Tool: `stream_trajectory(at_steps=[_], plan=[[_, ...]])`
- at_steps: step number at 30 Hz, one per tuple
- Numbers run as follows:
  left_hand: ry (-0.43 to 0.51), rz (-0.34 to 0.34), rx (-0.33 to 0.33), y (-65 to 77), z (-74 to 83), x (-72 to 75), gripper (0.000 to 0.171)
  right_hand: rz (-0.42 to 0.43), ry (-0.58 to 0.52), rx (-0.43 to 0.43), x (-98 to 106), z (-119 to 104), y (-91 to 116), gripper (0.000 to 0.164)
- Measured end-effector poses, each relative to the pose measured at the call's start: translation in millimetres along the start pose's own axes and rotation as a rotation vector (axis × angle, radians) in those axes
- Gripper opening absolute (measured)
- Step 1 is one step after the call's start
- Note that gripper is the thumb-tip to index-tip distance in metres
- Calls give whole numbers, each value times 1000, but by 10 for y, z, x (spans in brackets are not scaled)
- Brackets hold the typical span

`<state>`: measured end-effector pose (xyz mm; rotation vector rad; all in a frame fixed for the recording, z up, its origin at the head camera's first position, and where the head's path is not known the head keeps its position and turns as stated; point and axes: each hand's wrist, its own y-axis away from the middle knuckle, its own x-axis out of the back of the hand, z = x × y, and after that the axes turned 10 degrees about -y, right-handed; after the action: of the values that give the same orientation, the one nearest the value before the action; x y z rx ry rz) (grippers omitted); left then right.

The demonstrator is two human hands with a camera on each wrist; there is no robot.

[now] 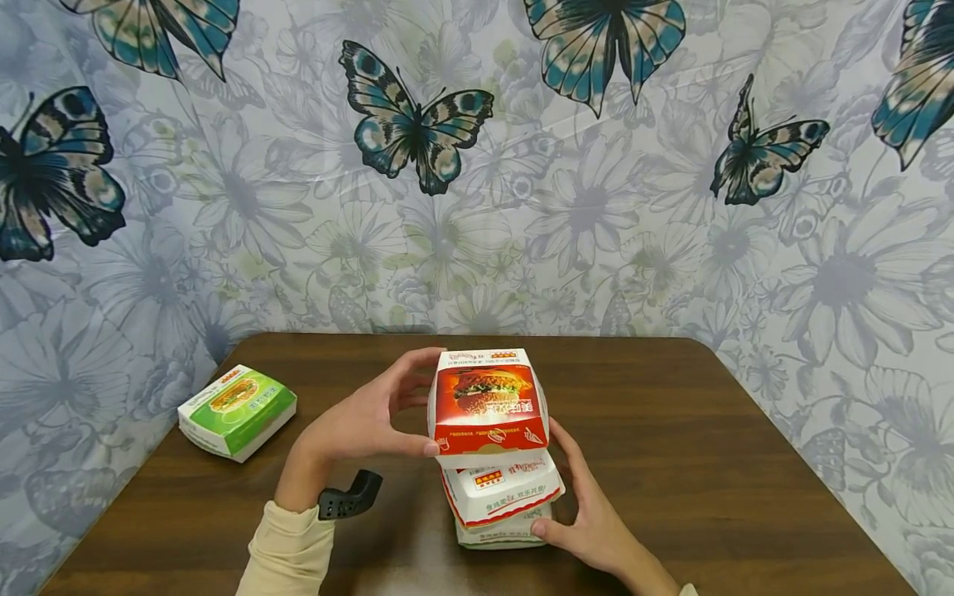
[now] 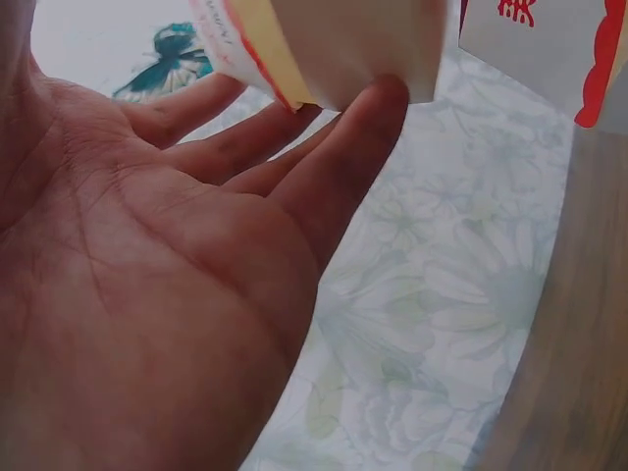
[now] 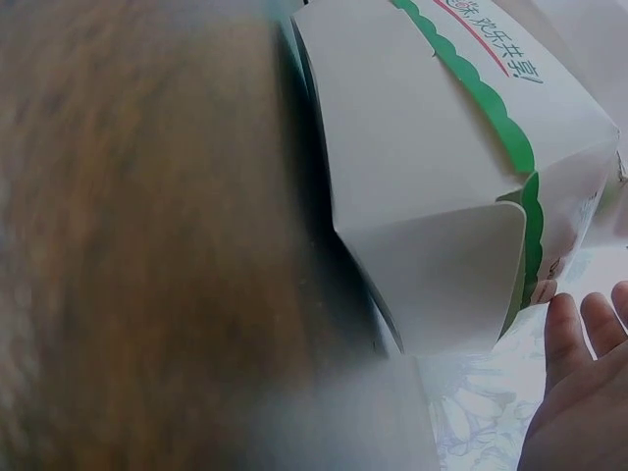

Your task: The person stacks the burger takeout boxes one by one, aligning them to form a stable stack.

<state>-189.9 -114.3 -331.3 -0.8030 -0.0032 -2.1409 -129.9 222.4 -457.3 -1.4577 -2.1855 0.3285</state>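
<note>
Three burger boxes stand stacked in front of me. The uppermost, a red burger box (image 1: 488, 406), has a burger picture on its lid. My left hand (image 1: 380, 410) holds it at its left side, thumb at the front corner and fingers towards the back. Below sits a white burger box (image 1: 507, 488) with red scalloped trim, turned slightly. At the bottom is a white burger box with green trim (image 3: 422, 128), mostly hidden in the head view. My right hand (image 1: 592, 517) grips this bottom box, thumb on its front and fingers reaching along the right side.
A green and white burger box (image 1: 238, 411) lies apart at the table's left edge. The brown wooden table (image 1: 708, 463) narrows towards a butterfly-printed cloth (image 1: 462, 248) hanging behind it. A black strap device (image 1: 350, 495) sits on my left wrist.
</note>
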Motion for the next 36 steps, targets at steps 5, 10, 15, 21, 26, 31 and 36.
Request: stream_trajectory(at_steps=[5, 10, 15, 21, 26, 31, 36], plan=[[6, -31, -6, -16, 23, -24, 95, 6, 12, -17, -2, -15, 2, 111], [6, -45, -17, -38, 24, -48, 95, 7, 20, -5, -4, -18, 1, 109], [-12, -40, -27, -43, 21, -52, 100, -4, 22, 10, -7, -30, -5, 106], [-26, -40, -42, -40, 6, -43, 105, -7, 28, 13, -10, -25, -11, 106], [-31, -45, -39, -39, -9, -38, 104, -1, 23, 24, -7, -17, -1, 106], [-33, -47, -37, -38, -23, -33, 103, 1, -52, 83, 1, -28, -10, 103], [-34, -41, -47, -36, -30, -21, 104, 15, -128, 146, 19, -75, -40, 101]])
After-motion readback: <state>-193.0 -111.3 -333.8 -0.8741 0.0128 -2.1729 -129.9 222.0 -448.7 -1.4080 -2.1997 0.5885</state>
